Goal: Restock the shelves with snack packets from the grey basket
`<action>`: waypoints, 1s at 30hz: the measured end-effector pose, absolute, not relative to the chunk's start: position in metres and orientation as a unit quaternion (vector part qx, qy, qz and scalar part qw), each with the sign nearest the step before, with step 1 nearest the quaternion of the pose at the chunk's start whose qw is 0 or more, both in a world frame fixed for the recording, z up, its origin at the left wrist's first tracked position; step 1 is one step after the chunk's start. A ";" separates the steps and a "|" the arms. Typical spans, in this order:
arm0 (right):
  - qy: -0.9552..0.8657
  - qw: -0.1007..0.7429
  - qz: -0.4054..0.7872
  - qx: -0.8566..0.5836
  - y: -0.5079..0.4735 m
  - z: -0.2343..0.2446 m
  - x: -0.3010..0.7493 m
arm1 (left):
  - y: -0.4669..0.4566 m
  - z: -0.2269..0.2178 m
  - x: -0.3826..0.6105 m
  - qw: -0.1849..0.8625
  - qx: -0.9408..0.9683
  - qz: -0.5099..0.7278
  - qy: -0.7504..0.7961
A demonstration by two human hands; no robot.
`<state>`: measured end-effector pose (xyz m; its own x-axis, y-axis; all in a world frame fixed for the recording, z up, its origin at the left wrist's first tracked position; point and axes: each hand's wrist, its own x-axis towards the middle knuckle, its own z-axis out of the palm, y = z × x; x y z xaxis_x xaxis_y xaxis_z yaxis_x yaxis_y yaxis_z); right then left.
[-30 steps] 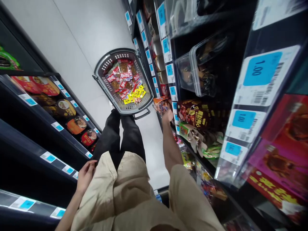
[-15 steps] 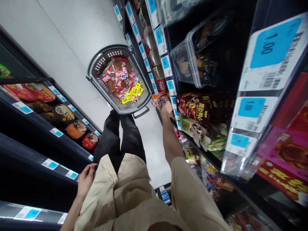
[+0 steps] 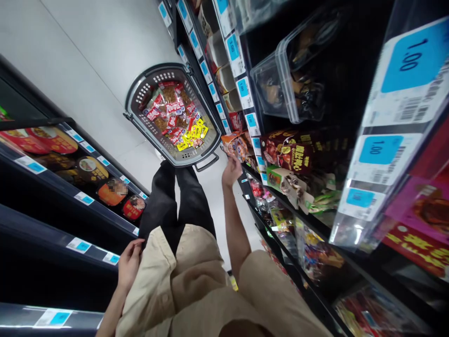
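Observation:
My right hand (image 3: 232,171) is at the shelf edge just right of the basket, its fingers stretched towards an orange snack packet (image 3: 235,144) on the shelf. The fingertips are at the packet's near edge; whether they touch it is unclear. Nothing shows in the hand. My left hand (image 3: 129,263) hangs by my left hip, fingers loosely bent and apart, fingertips near my dark trousers, holding nothing visible. On the floor in front of my feet stands a grey shopping basket (image 3: 138,133), holding red-and-clear snack packets (image 3: 172,106) and small yellow packets (image 3: 192,135).
Shelves with blue price tags flank me closely. To the right are a clear plastic tub (image 3: 277,91), brown snack bags (image 3: 289,150) and a green open box (image 3: 289,185). Round-lidded food bowls (image 3: 91,168) fill the left shelf. Pale floor (image 3: 80,51) stretches ahead.
My right hand has drawn back from the orange packet, towards my body and slightly left. The packet stays on the shelf. My left hand and the basket are almost unmoved.

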<state>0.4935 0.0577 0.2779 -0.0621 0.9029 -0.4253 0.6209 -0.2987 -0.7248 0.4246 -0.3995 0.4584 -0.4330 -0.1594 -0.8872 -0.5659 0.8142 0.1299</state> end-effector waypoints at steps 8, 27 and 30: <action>-0.288 0.251 0.652 -0.654 0.074 0.212 0.454 | -0.401 0.458 0.412 0.480 -0.193 0.209 0.829; -0.373 0.262 0.572 -0.682 0.162 0.185 0.488 | -0.403 0.447 0.413 0.493 -0.184 0.207 0.825; -0.364 0.232 0.558 -0.708 0.140 0.181 0.487 | -0.402 0.436 0.417 0.484 -0.136 0.181 0.845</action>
